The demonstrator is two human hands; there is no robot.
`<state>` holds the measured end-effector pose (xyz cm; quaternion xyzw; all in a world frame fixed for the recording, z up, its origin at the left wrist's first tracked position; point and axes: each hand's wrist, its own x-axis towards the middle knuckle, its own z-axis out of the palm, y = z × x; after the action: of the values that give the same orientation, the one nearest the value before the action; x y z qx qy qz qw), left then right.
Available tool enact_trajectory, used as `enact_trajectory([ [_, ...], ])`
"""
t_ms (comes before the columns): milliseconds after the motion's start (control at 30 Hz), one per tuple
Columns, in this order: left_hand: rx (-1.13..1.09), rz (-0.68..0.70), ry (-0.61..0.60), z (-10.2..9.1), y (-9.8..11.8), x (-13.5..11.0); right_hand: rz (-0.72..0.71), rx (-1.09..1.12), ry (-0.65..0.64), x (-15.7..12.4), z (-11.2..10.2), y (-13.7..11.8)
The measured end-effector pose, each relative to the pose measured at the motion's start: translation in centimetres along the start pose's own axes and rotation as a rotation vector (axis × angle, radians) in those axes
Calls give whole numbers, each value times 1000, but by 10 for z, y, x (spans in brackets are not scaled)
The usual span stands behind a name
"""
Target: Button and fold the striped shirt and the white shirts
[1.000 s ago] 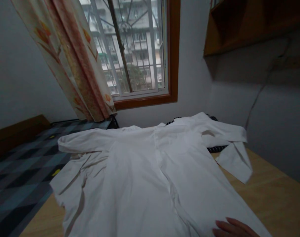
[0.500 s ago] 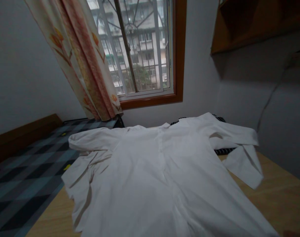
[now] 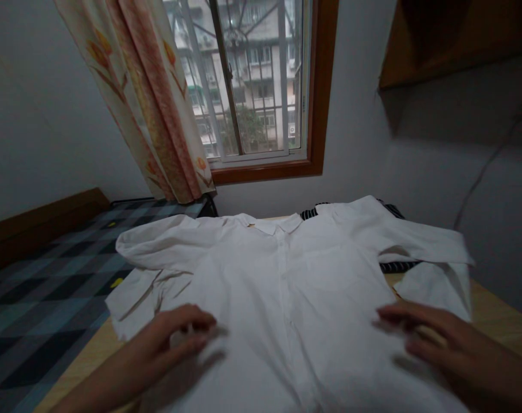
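Note:
A white button-up shirt (image 3: 252,298) lies spread out, front side up, its collar at the far end. Its left-side sleeve is bunched and folded; the right-side sleeve is bent back at the table's edge. My left hand (image 3: 179,335) hovers just over the lower left of the shirt, thumb and fingers apart, holding nothing. Over the right side is my right hand (image 3: 433,338), somewhat blurred, its fingers also apart with nothing in them. Shadows fall on the cloth beneath both hands. The hem runs out of view at the bottom.
The shirt rests on a light wooden table (image 3: 502,310). Black striped cloth (image 3: 398,267) shows from under its right side. A bed with checked cover (image 3: 41,298) stands at left. Behind are a curtain (image 3: 153,103), a window (image 3: 261,86) and a wooden shelf (image 3: 450,46).
Both hands have come into view from below, over the shirt's two sides. The collar now stands out more clearly, and the shirt's front looks flatter. The view has shifted slightly.

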<state>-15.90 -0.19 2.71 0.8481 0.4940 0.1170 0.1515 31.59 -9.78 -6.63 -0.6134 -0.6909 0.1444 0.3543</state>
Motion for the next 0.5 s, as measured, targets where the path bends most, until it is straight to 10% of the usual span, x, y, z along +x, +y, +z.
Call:
enact_trajectory([
  [267,458,-78,392,-73,-51,160,-66,-373,254,209,-33,39],
  [500,582,-94,-59,-66,-120,196,235,-478,21,256,-20,102],
])
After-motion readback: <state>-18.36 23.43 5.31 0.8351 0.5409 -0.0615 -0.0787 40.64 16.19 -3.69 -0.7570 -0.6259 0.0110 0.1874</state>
